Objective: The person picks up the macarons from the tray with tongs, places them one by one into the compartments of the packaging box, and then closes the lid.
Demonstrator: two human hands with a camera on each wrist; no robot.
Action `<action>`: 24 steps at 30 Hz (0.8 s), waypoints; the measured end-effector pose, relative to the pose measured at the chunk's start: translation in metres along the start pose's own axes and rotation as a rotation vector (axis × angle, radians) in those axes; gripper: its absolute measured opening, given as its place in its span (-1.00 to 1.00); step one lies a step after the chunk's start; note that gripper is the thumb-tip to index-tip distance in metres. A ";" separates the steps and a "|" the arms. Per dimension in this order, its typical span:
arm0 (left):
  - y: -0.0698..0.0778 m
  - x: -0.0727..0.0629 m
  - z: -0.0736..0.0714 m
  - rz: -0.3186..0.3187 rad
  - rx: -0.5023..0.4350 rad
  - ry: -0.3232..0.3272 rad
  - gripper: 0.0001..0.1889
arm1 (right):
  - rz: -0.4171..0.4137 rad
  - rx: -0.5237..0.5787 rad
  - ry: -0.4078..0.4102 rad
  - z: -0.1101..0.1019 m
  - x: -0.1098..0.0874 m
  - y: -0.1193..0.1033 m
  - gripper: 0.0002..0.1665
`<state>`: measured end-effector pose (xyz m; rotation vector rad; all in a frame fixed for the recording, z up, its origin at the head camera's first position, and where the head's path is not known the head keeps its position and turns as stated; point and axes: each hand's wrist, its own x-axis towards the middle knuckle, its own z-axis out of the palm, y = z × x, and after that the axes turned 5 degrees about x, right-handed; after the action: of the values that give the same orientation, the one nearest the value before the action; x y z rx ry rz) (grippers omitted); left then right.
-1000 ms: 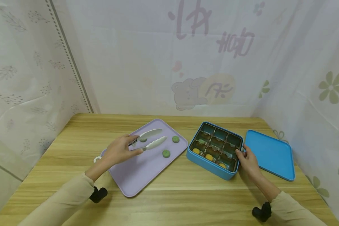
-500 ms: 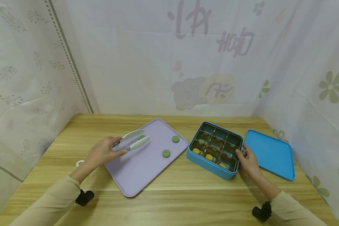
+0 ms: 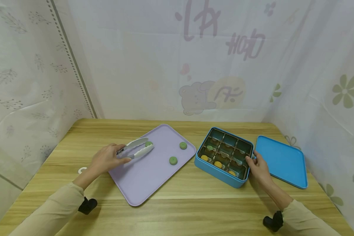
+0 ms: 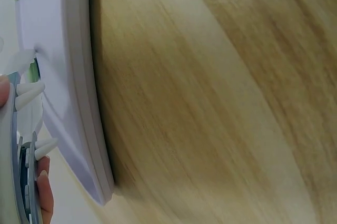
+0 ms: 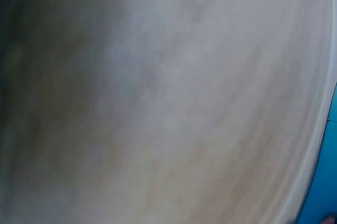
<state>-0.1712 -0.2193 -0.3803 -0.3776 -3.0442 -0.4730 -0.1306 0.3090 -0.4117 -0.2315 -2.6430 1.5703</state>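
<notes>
Head view: the left hand [image 3: 107,158] pinches tongs [image 3: 141,152], whose spread tips appear around a disc [image 3: 148,144] on the tray [image 3: 144,178]; contact is unclear. The right hand [image 3: 259,167] grips the box [image 3: 216,174]. The disc looks light, perhaps crumbly; its sides suit a gentle hold.

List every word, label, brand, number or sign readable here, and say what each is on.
"HO": apparent start of the smaller lettering on the cloth; the rest is unreadable.
Large strokes above left, same cloth: too unclear to read.
Mark on the yellow patch beside the printed bear: unreadable.
Tongs, tray, box, lid: no readable text.
</notes>
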 end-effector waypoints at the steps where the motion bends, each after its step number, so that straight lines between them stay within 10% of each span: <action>1: 0.000 0.000 0.000 0.000 0.003 -0.002 -0.30 | 0.001 -0.001 -0.003 0.000 -0.001 0.000 -0.17; 24: 0.002 0.002 0.004 -0.017 -0.060 -0.018 -0.31 | -0.007 -0.016 0.007 0.000 0.002 0.003 -0.18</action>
<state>-0.1724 -0.2156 -0.3836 -0.3598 -3.0583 -0.5667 -0.1324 0.3110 -0.4142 -0.2277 -2.6495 1.5442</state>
